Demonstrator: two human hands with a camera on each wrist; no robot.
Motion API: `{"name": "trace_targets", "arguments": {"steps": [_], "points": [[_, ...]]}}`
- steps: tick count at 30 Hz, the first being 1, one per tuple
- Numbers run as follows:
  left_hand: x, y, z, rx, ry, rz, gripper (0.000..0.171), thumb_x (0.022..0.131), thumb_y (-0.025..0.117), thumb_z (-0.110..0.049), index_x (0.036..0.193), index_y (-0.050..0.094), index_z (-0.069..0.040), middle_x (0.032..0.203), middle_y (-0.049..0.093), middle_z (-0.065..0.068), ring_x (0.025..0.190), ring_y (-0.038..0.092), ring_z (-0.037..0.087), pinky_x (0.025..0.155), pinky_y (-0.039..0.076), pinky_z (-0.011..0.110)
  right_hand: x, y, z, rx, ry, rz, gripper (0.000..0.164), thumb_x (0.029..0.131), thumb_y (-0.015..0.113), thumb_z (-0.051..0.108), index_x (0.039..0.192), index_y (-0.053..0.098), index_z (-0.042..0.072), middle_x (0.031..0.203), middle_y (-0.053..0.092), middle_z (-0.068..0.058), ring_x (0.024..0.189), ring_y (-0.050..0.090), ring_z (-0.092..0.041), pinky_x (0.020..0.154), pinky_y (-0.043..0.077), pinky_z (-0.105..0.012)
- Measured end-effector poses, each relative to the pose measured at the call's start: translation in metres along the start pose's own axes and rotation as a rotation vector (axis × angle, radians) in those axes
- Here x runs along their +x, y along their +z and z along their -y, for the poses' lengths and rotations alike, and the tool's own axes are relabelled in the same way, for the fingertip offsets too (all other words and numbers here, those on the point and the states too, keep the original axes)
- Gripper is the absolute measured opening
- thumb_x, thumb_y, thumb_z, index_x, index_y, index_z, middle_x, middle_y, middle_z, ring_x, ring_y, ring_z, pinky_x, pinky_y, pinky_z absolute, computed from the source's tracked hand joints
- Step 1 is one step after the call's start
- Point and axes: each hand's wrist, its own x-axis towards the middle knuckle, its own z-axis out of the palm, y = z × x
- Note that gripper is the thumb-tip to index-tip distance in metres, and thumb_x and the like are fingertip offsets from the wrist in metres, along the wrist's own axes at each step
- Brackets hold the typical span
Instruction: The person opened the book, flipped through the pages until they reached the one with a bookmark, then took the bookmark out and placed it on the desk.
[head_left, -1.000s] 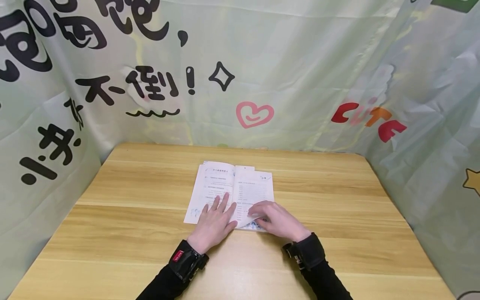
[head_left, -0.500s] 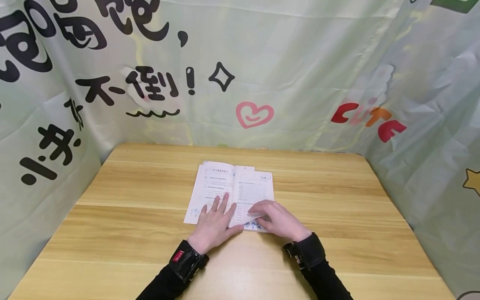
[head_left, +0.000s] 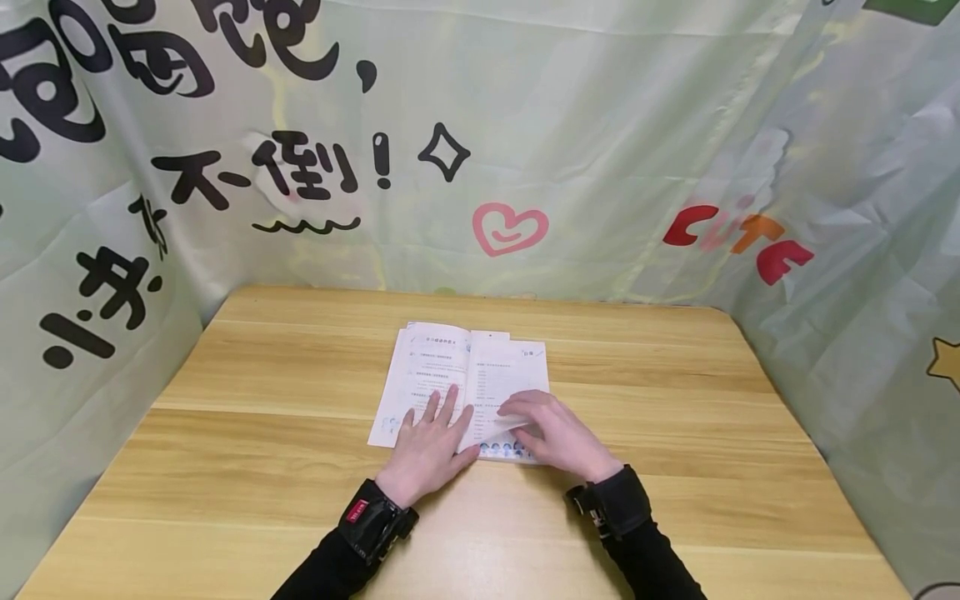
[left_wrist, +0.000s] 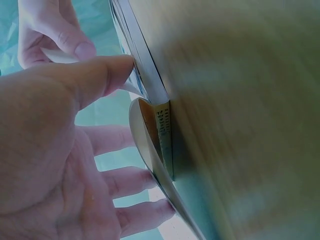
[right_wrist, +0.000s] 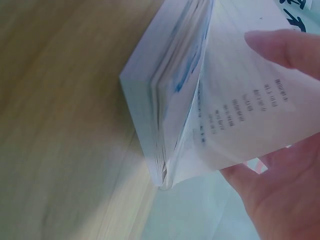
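An open book [head_left: 438, 354] with printed white pages lies on the table in the head view. My left hand [head_left: 423, 457] rests on its left page, fingers spread, thumb at the book's lower edge near the fold. In the left wrist view that thumb touches the edge of the page block, beside the spine [left_wrist: 163, 125]. With thumb and fingers on its two sides, my right hand [head_left: 566, 437] pinches the right-hand page [right_wrist: 240, 100]. The page's lower corner is lifted, and a blue-patterned strip [head_left: 506, 451] of the sheet beneath shows.
The wooden table [head_left: 300, 358] extends around the book on all sides. Behind it and at both sides hangs a pale green printed cloth [head_left: 600, 125]. Black bands with small devices [head_left: 375, 521] sit on both wrists.
The right hand has moved slightly up with the page's lower corner, showing more of the blue strip. The left thumb slid right, then partly back. The book has stayed in place.
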Motion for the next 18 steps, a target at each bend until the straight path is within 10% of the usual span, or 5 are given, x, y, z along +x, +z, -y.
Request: {"name": "trace_targets", "arguments": {"steps": [9, 18], "points": [[0.0019, 0.0004, 0.0000, -0.013, -0.008, 0.010, 0.060, 0.095, 0.049, -0.047, 0.143, 0.048, -0.011, 0.154, 0.028, 0.019, 0.137, 0.026, 0.040, 0.101, 0.031, 0.067, 0.0012, -0.0006, -0.0009, -0.024, -0.008, -0.122, 0.044, 0.073, 0.074, 0.001, 0.116, 0.068, 0.007, 0.130, 0.059, -0.011, 0.130, 0.040, -0.030, 0.106, 0.034, -0.055], [0.0019, 0.0000, -0.0004, -0.002, -0.002, 0.003, 0.059, 0.095, 0.050, -0.047, 0.142, 0.049, -0.011, 0.153, 0.029, 0.020, 0.136, 0.027, 0.041, 0.100, 0.032, 0.067, 0.0006, 0.0009, 0.0000, -0.025, -0.022, -0.124, 0.034, 0.075, 0.074, 0.004, 0.109, 0.071, 0.007, 0.114, 0.068, -0.009, 0.117, 0.053, -0.028, 0.109, 0.029, -0.056]]}}
